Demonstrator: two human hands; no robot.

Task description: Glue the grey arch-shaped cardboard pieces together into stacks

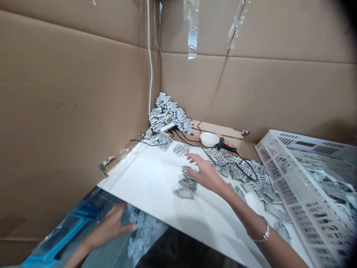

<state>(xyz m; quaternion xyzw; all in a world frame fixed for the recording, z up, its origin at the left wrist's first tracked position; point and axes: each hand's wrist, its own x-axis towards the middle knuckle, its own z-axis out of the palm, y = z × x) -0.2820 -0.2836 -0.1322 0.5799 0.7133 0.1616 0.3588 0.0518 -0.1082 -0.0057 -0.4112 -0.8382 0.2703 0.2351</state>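
My right hand [205,172] lies flat, fingers stretched out, on a short row of small grey metal clips [186,183] on the white board [152,182]. A silver bracelet [263,232] circles that wrist. My left hand [111,225] rests with fingers extended on clear crinkled plastic [145,232] at the near edge of the board, beside a blue handle [67,232] under the plastic. It holds nothing I can see.
A stacked heap of clips [167,113] fills the cardboard corner. More clips [245,176] lie loose to the right, crossed by a black cable [245,162]. A white bowl [209,139] stands behind them. A white slotted crate [304,178] sits at right. Cardboard walls [69,100] enclose the area.
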